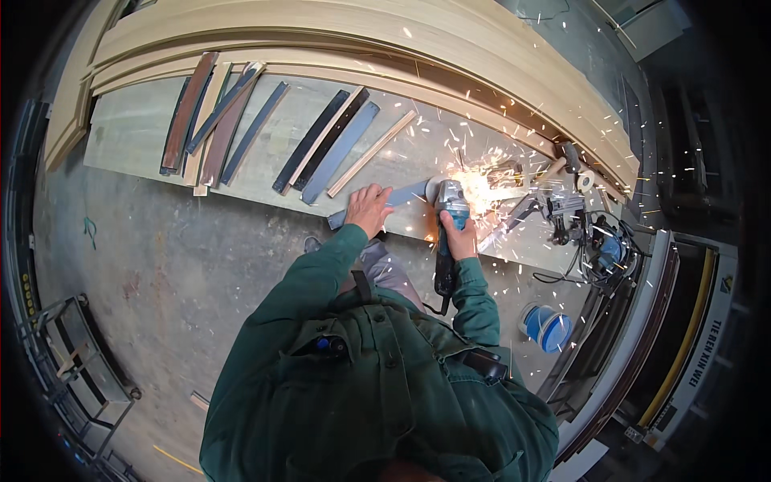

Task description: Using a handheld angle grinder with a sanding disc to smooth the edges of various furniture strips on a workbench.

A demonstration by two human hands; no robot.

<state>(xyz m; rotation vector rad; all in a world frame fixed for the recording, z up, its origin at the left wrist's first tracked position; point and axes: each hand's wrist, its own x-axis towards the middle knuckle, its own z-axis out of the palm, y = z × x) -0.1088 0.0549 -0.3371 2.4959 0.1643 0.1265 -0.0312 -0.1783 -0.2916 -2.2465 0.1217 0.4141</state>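
My right hand [460, 238] is wrapped round a blue and black angle grinder [450, 202]. Its disc meets the right end of a grey flat metal bar [409, 194], and a bright spray of sparks [486, 181] flies off to the right, hiding what lies behind it. On the bar's left part rests my left hand [369, 208], its fingers spread and pressing down from above. The bar lies along the front edge of a pale work board [321, 120]. Just beyond my left hand are a thin wooden strip [373, 153] and a blue-grey bar [341, 151].
More dark, brown and grey strips [191, 112] lie at the left of the board. Long wooden planks [345, 24] stand behind it. To the right are a corded power tool [610, 247] with tangled black cable, a roll of tape [586, 181] and a blue bucket [549, 328] on the floor.
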